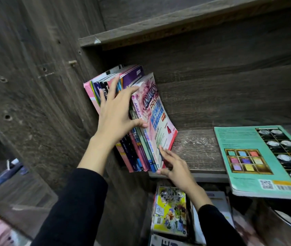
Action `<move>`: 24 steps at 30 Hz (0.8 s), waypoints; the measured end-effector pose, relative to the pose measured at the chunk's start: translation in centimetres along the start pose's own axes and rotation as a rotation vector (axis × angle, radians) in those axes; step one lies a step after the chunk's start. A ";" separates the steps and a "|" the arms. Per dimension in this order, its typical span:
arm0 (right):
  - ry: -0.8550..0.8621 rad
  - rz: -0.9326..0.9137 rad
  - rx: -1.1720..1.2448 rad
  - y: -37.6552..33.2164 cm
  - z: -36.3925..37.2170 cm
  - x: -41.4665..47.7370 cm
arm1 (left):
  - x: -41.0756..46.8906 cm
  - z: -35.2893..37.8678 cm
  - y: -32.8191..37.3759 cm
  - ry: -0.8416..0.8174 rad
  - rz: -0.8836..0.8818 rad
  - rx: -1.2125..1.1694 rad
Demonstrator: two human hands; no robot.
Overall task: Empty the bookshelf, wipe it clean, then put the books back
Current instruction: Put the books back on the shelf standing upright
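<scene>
A row of books (135,157) stands at the left end of a dark wooden bookshelf, on the shelf board (198,150). The books lean left against the side panel (34,86) with their spines facing near. The rightmost one is a pink workbook (158,118) with a large "4" on its cover. It tilts with the others, and its cover faces right.

The left hand (116,110) lies on the spines in the upper half of the row. Its fingers are spread and nearly straight, reaching over the dark and pink spines on the left, and its thumb presses the pink workbook's spine. The right hand (174,166) holds the workbook's lower near corner, fingers lying along the bottom of the cover and the thumb at the foot of the spine, by the board's front edge. Both arms wear black sleeves (73,206).

The board to the right of the row is bare, scuffed wood. Further right, well apart from the row, a teal book (265,160) lies flat with its back cover up, showing a barcode and a square code. Its near end overhangs the front edge. An upper shelf board (176,23) runs across above.

On the level below, under the right wrist, lies a yellow comic book (169,210), with more books and papers around it. Blurred orange and pink shapes sit at the lower left.
</scene>
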State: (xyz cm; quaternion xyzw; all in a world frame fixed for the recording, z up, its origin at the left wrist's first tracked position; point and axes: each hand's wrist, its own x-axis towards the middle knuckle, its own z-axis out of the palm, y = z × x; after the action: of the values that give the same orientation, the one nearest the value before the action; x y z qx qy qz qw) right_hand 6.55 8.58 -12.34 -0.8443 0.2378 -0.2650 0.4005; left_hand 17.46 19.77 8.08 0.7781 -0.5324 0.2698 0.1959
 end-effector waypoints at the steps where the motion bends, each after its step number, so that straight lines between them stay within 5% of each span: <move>1: 0.007 -0.002 -0.001 0.0 0.1 0.0 | 0.0 0.1 0.0 0.010 0.000 -0.003; 16: 0.062 -0.002 -0.065 0.1 0.5 -0.2 | 0.2 0.7 0.1 0.065 -0.007 -0.022; 21: -0.040 -0.006 -0.243 -0.1 0.7 -0.6 | 0.1 0.9 0.4 0.045 -0.046 0.080; 24: -0.120 0.018 -0.101 -0.5 0.1 -0.4 | -0.1 0.7 1.3 0.034 -0.088 0.102</move>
State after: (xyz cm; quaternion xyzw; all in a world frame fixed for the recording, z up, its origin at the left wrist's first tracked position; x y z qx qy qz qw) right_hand 6.43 9.15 -12.07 -0.8755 0.2342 -0.1979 0.3734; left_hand 16.39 18.98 7.48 0.8051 -0.4797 0.3008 0.1765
